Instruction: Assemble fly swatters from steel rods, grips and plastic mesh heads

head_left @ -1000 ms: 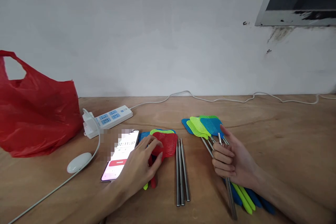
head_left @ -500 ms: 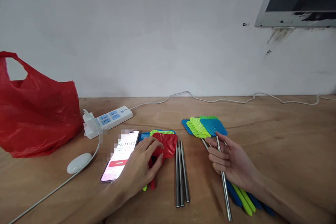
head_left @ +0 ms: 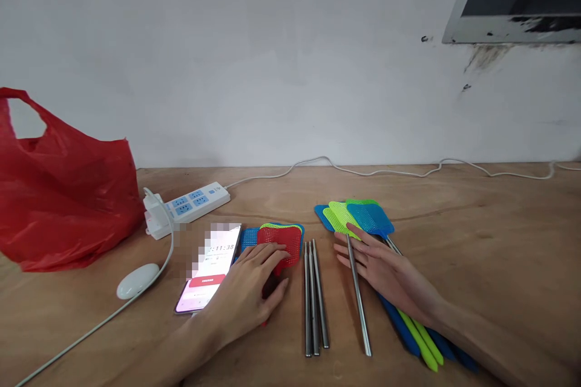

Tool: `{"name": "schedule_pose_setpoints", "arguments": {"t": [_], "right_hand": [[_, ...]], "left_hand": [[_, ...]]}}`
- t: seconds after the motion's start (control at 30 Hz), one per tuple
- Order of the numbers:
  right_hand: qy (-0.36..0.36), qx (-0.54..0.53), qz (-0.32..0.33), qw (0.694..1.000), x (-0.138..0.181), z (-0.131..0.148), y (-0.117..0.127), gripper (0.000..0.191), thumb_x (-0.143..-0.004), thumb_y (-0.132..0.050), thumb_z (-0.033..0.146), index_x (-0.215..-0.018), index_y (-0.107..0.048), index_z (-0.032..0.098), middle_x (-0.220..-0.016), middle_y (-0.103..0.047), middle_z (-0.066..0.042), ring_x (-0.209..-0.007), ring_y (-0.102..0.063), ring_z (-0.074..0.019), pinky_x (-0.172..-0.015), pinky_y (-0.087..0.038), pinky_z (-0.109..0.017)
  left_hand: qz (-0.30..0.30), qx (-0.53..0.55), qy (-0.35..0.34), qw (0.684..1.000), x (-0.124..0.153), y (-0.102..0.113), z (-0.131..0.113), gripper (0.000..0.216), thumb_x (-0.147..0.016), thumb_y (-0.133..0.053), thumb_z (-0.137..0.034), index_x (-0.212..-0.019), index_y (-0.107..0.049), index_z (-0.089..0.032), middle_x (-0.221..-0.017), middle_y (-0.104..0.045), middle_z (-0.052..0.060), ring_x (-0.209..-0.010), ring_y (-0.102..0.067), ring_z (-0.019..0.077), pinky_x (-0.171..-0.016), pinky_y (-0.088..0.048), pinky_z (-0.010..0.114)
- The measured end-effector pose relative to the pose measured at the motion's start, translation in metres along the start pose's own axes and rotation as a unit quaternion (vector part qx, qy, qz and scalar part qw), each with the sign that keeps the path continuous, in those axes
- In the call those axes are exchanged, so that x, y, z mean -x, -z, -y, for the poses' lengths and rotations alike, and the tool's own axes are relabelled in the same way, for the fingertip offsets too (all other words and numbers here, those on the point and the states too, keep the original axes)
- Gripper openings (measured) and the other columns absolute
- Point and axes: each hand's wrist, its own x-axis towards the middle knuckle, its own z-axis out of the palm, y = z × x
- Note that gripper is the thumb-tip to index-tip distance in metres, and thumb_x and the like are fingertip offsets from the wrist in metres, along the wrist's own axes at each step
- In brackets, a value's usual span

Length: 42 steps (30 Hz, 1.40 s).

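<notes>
My right hand has its fingers stretched out, with a slim metal rod across them and the thumb at the rod's upper end. Beyond and under this hand lies a fan of fly swatters, with blue and yellow-green mesh heads and handles toward me. My left hand rests palm down over another group of swatters, its thumb apart from the lightly bent fingers. A red fly swatter lies on top there. Between the hands lie several metal rods side by side.
A lit phone lies beside my left hand. A white power strip, a white rounded device with a cable, and a red plastic bag are on the left. A thin white cable runs along the wall.
My right hand has moved left with the metal rod, and its curled fingers have straightened. My left hand has shifted slightly, with its thumb farther from the red swatter's head.
</notes>
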Motion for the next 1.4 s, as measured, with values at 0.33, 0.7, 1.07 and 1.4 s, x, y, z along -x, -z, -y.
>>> {"name": "schedule_pose_setpoints", "arguments": {"t": [0.33, 0.7, 1.07, 1.4], "right_hand": [[0.065, 0.316, 0.05, 0.945, 0.01, -0.006, 0.005, 0.06, -0.094, -0.061, 0.04, -0.15, -0.042, 0.033, -0.164, -0.03, -0.003, -0.149, -0.028, -0.0248, -0.123, -0.017, -0.053], [0.221, 0.589, 0.095, 0.771, 0.012, -0.013, 0.005, 0.042, -0.097, -0.053, 0.024, -0.137, -0.06, 0.03, -0.148, -0.055, -0.008, -0.138, -0.047, -0.0305, -0.115, -0.035, -0.059], [0.203, 0.671, 0.128, 0.702, 0.016, -0.01, -0.001, 0.052, -0.094, -0.052, 0.018, -0.144, -0.053, 0.03, -0.15, -0.052, -0.005, -0.139, -0.046, -0.0307, -0.115, -0.037, -0.056], [0.223, 0.685, 0.142, 0.679, 0.015, -0.011, -0.002, 0.051, -0.094, -0.052, 0.019, -0.144, -0.053, 0.032, -0.148, -0.055, -0.005, -0.138, -0.047, -0.032, -0.112, -0.041, -0.057]], "left_hand": [[0.017, 0.034, -0.019, 0.999, 0.002, 0.001, -0.004, 0.033, -0.087, -0.061, -0.02, -0.12, -0.059, -0.023, -0.13, -0.061, 0.01, -0.118, -0.057, 0.0302, -0.1, -0.048, 0.048], [0.065, 0.088, -0.088, 0.99, -0.001, 0.011, -0.008, 0.034, -0.078, -0.069, -0.023, -0.112, -0.069, -0.025, -0.116, -0.073, 0.005, -0.113, -0.064, 0.0275, -0.112, -0.038, 0.049], [0.084, 0.076, -0.095, 0.989, 0.003, 0.007, -0.004, 0.046, -0.082, -0.076, -0.035, -0.126, -0.066, -0.025, -0.127, -0.07, 0.008, -0.122, -0.062, 0.0295, -0.113, -0.038, 0.054], [0.1, 0.075, -0.085, 0.988, 0.001, 0.004, -0.009, 0.056, -0.086, -0.074, -0.035, -0.138, -0.058, -0.026, -0.133, -0.066, 0.008, -0.132, -0.054, 0.0312, -0.114, -0.037, 0.057]]}}
